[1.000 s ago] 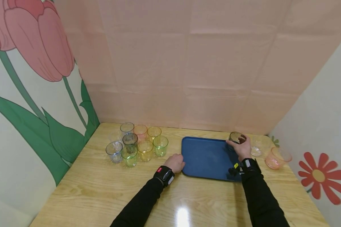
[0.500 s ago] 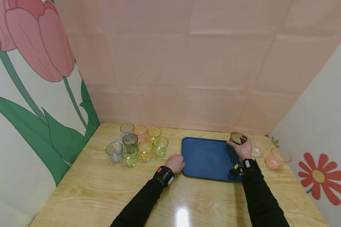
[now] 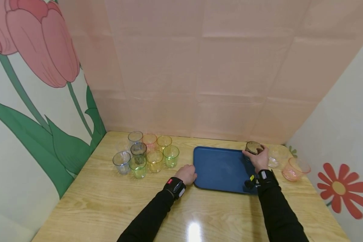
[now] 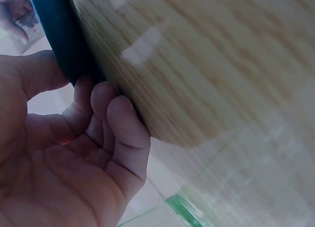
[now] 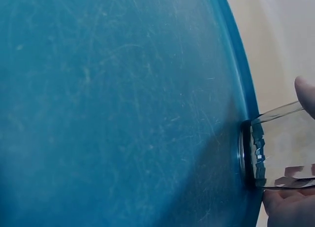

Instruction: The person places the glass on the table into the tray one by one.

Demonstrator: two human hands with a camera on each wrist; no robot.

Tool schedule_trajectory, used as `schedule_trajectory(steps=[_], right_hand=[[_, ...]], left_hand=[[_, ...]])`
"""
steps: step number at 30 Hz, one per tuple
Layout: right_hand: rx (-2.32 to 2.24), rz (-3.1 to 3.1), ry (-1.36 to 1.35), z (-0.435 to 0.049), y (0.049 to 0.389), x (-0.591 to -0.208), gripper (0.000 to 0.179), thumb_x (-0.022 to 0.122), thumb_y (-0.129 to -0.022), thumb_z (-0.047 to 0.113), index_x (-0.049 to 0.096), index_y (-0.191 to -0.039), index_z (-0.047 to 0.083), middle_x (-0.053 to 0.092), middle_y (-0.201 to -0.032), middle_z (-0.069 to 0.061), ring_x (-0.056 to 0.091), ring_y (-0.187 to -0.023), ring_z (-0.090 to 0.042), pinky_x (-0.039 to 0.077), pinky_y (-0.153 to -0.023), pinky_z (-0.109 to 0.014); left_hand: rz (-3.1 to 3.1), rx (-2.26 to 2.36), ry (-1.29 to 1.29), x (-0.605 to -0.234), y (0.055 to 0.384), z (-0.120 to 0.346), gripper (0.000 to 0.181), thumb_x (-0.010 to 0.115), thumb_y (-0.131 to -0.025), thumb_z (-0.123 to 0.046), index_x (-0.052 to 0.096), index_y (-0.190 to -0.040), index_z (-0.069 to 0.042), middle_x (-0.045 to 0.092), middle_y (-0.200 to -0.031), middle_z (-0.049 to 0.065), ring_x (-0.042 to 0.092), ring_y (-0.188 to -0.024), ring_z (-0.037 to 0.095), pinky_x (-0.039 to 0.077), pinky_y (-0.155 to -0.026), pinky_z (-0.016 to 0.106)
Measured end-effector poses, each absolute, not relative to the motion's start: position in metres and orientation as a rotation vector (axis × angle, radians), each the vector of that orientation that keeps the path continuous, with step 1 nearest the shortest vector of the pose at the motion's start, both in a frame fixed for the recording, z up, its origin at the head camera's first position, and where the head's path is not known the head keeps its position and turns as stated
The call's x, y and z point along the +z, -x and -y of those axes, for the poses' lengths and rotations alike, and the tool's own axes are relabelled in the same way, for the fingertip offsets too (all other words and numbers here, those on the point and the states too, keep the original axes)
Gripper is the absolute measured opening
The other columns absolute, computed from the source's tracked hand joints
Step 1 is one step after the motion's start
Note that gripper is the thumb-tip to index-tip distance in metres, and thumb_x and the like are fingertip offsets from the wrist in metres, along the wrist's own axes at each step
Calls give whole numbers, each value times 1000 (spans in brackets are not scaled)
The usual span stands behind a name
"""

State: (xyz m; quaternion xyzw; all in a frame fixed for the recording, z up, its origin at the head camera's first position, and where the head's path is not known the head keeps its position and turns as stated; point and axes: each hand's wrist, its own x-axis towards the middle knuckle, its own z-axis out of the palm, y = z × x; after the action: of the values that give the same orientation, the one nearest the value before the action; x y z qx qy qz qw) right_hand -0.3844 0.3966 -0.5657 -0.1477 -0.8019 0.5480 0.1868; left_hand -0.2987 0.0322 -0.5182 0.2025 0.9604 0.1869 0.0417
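Observation:
My right hand (image 3: 261,158) grips a dark-tinted drinking glass (image 3: 252,147) at the back right corner of the blue tray (image 3: 219,168). In the right wrist view the base of the glass (image 5: 283,148) is at the tray's rim; I cannot tell if it touches. The thumb and fingers lie on opposite sides of the glass. At the tray's left edge, my left hand (image 3: 186,174) pinches the rim. Thumb and curled fingertips meet around the tray edge (image 4: 56,30) in the left wrist view.
Several tinted glasses, among them a green glass (image 3: 171,156) and a yellow glass (image 3: 155,161), stand at the back left of the wooden table (image 3: 109,201). Right of the tray are a clear glass (image 3: 273,159) and a tilted pink glass (image 3: 293,169). A wall stands behind the table.
My right hand and the dark glass have shifted very slightly to the right. The left hand and the tray show no visible movement.

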Motion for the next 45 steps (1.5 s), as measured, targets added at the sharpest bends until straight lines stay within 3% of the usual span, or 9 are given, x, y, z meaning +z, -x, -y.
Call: schedule_trajectory(steps=[5, 12, 25, 33, 45], right_hand=[[1597, 2220, 487, -381, 369, -540, 106, 82, -87, 24, 8, -161, 9, 25, -158, -29, 30, -144, -46, 33, -115, -57], [1632, 2189, 508, -379, 362, -538, 100, 80, -90, 22, 11, -160, 5, 27, -158, -26, 30, -145, -40, 31, -117, -51], [1526, 2265, 536, -374, 351, -527, 92, 78, -89, 14, 19, -157, -4, 32, -156, -30, 35, -142, -44, 32, -115, -55], [1415, 2268, 536, -371, 346, -522, 95, 78, -88, 15, 17, -157, -8, 25, -160, -31, 26, -147, -43, 22, -121, -53], [1327, 2247, 444, -376, 333, -513, 95, 75, -92, 28, 16, -160, -3, 24, -162, -28, 24, -149, -42, 22, -121, -54]], left_hand=[[-2935, 568, -616, -516, 298, -31, 16, 65, -96, -16, 70, -91, -2, 71, -90, 11, 68, -81, 24, 55, -71, 36], [-2948, 557, -618, -519, 300, -32, 17, 65, -97, -17, 71, -92, -2, 71, -91, 11, 67, -82, 24, 55, -72, 36], [-2941, 570, -606, -521, 301, -33, 17, 65, -97, -17, 70, -90, -2, 70, -89, 11, 67, -80, 24, 54, -71, 36], [-2937, 577, -600, -522, 300, -34, 16, 65, -97, -16, 70, -90, -3, 69, -89, 11, 66, -80, 23, 54, -70, 36], [-2940, 578, -595, -526, 302, -33, 15, 65, -96, -16, 70, -92, -2, 70, -91, 11, 68, -80, 24, 55, -71, 37]])
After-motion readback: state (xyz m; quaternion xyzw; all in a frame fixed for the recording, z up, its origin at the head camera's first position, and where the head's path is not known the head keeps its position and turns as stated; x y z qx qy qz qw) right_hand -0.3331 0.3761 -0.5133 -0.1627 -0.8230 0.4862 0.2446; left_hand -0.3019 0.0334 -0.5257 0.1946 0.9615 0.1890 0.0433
